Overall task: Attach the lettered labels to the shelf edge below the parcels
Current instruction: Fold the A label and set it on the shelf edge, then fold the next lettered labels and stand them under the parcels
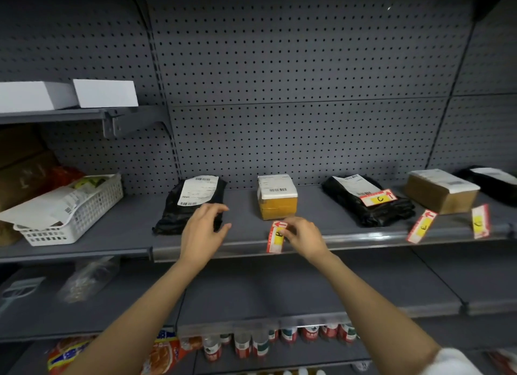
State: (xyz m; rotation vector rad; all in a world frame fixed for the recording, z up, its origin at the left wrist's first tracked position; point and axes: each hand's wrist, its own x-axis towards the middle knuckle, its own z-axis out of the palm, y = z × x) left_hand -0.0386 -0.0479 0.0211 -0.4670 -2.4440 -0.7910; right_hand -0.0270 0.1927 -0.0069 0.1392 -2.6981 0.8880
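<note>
My right hand [303, 236] pinches a red-and-yellow lettered label [276, 237] that hangs upright over the shelf edge [246, 248], just below the yellow box parcel [277, 197]. My left hand [204, 229] hovers open in front of the black bag parcel [193, 204], holding nothing. A "C" label [378, 198] lies on a second black bag parcel [369, 201]. Another label [421, 226] leans on the shelf near the brown box [440, 190]. A further label [480, 221] stands at the edge on the far right.
A white basket [75, 215] with mail sits on the shelf at the left. White boxes [103, 92] rest on an upper left shelf. Another black bag [492, 183] lies at the far right. Bottles and snack packs fill the lowest shelf.
</note>
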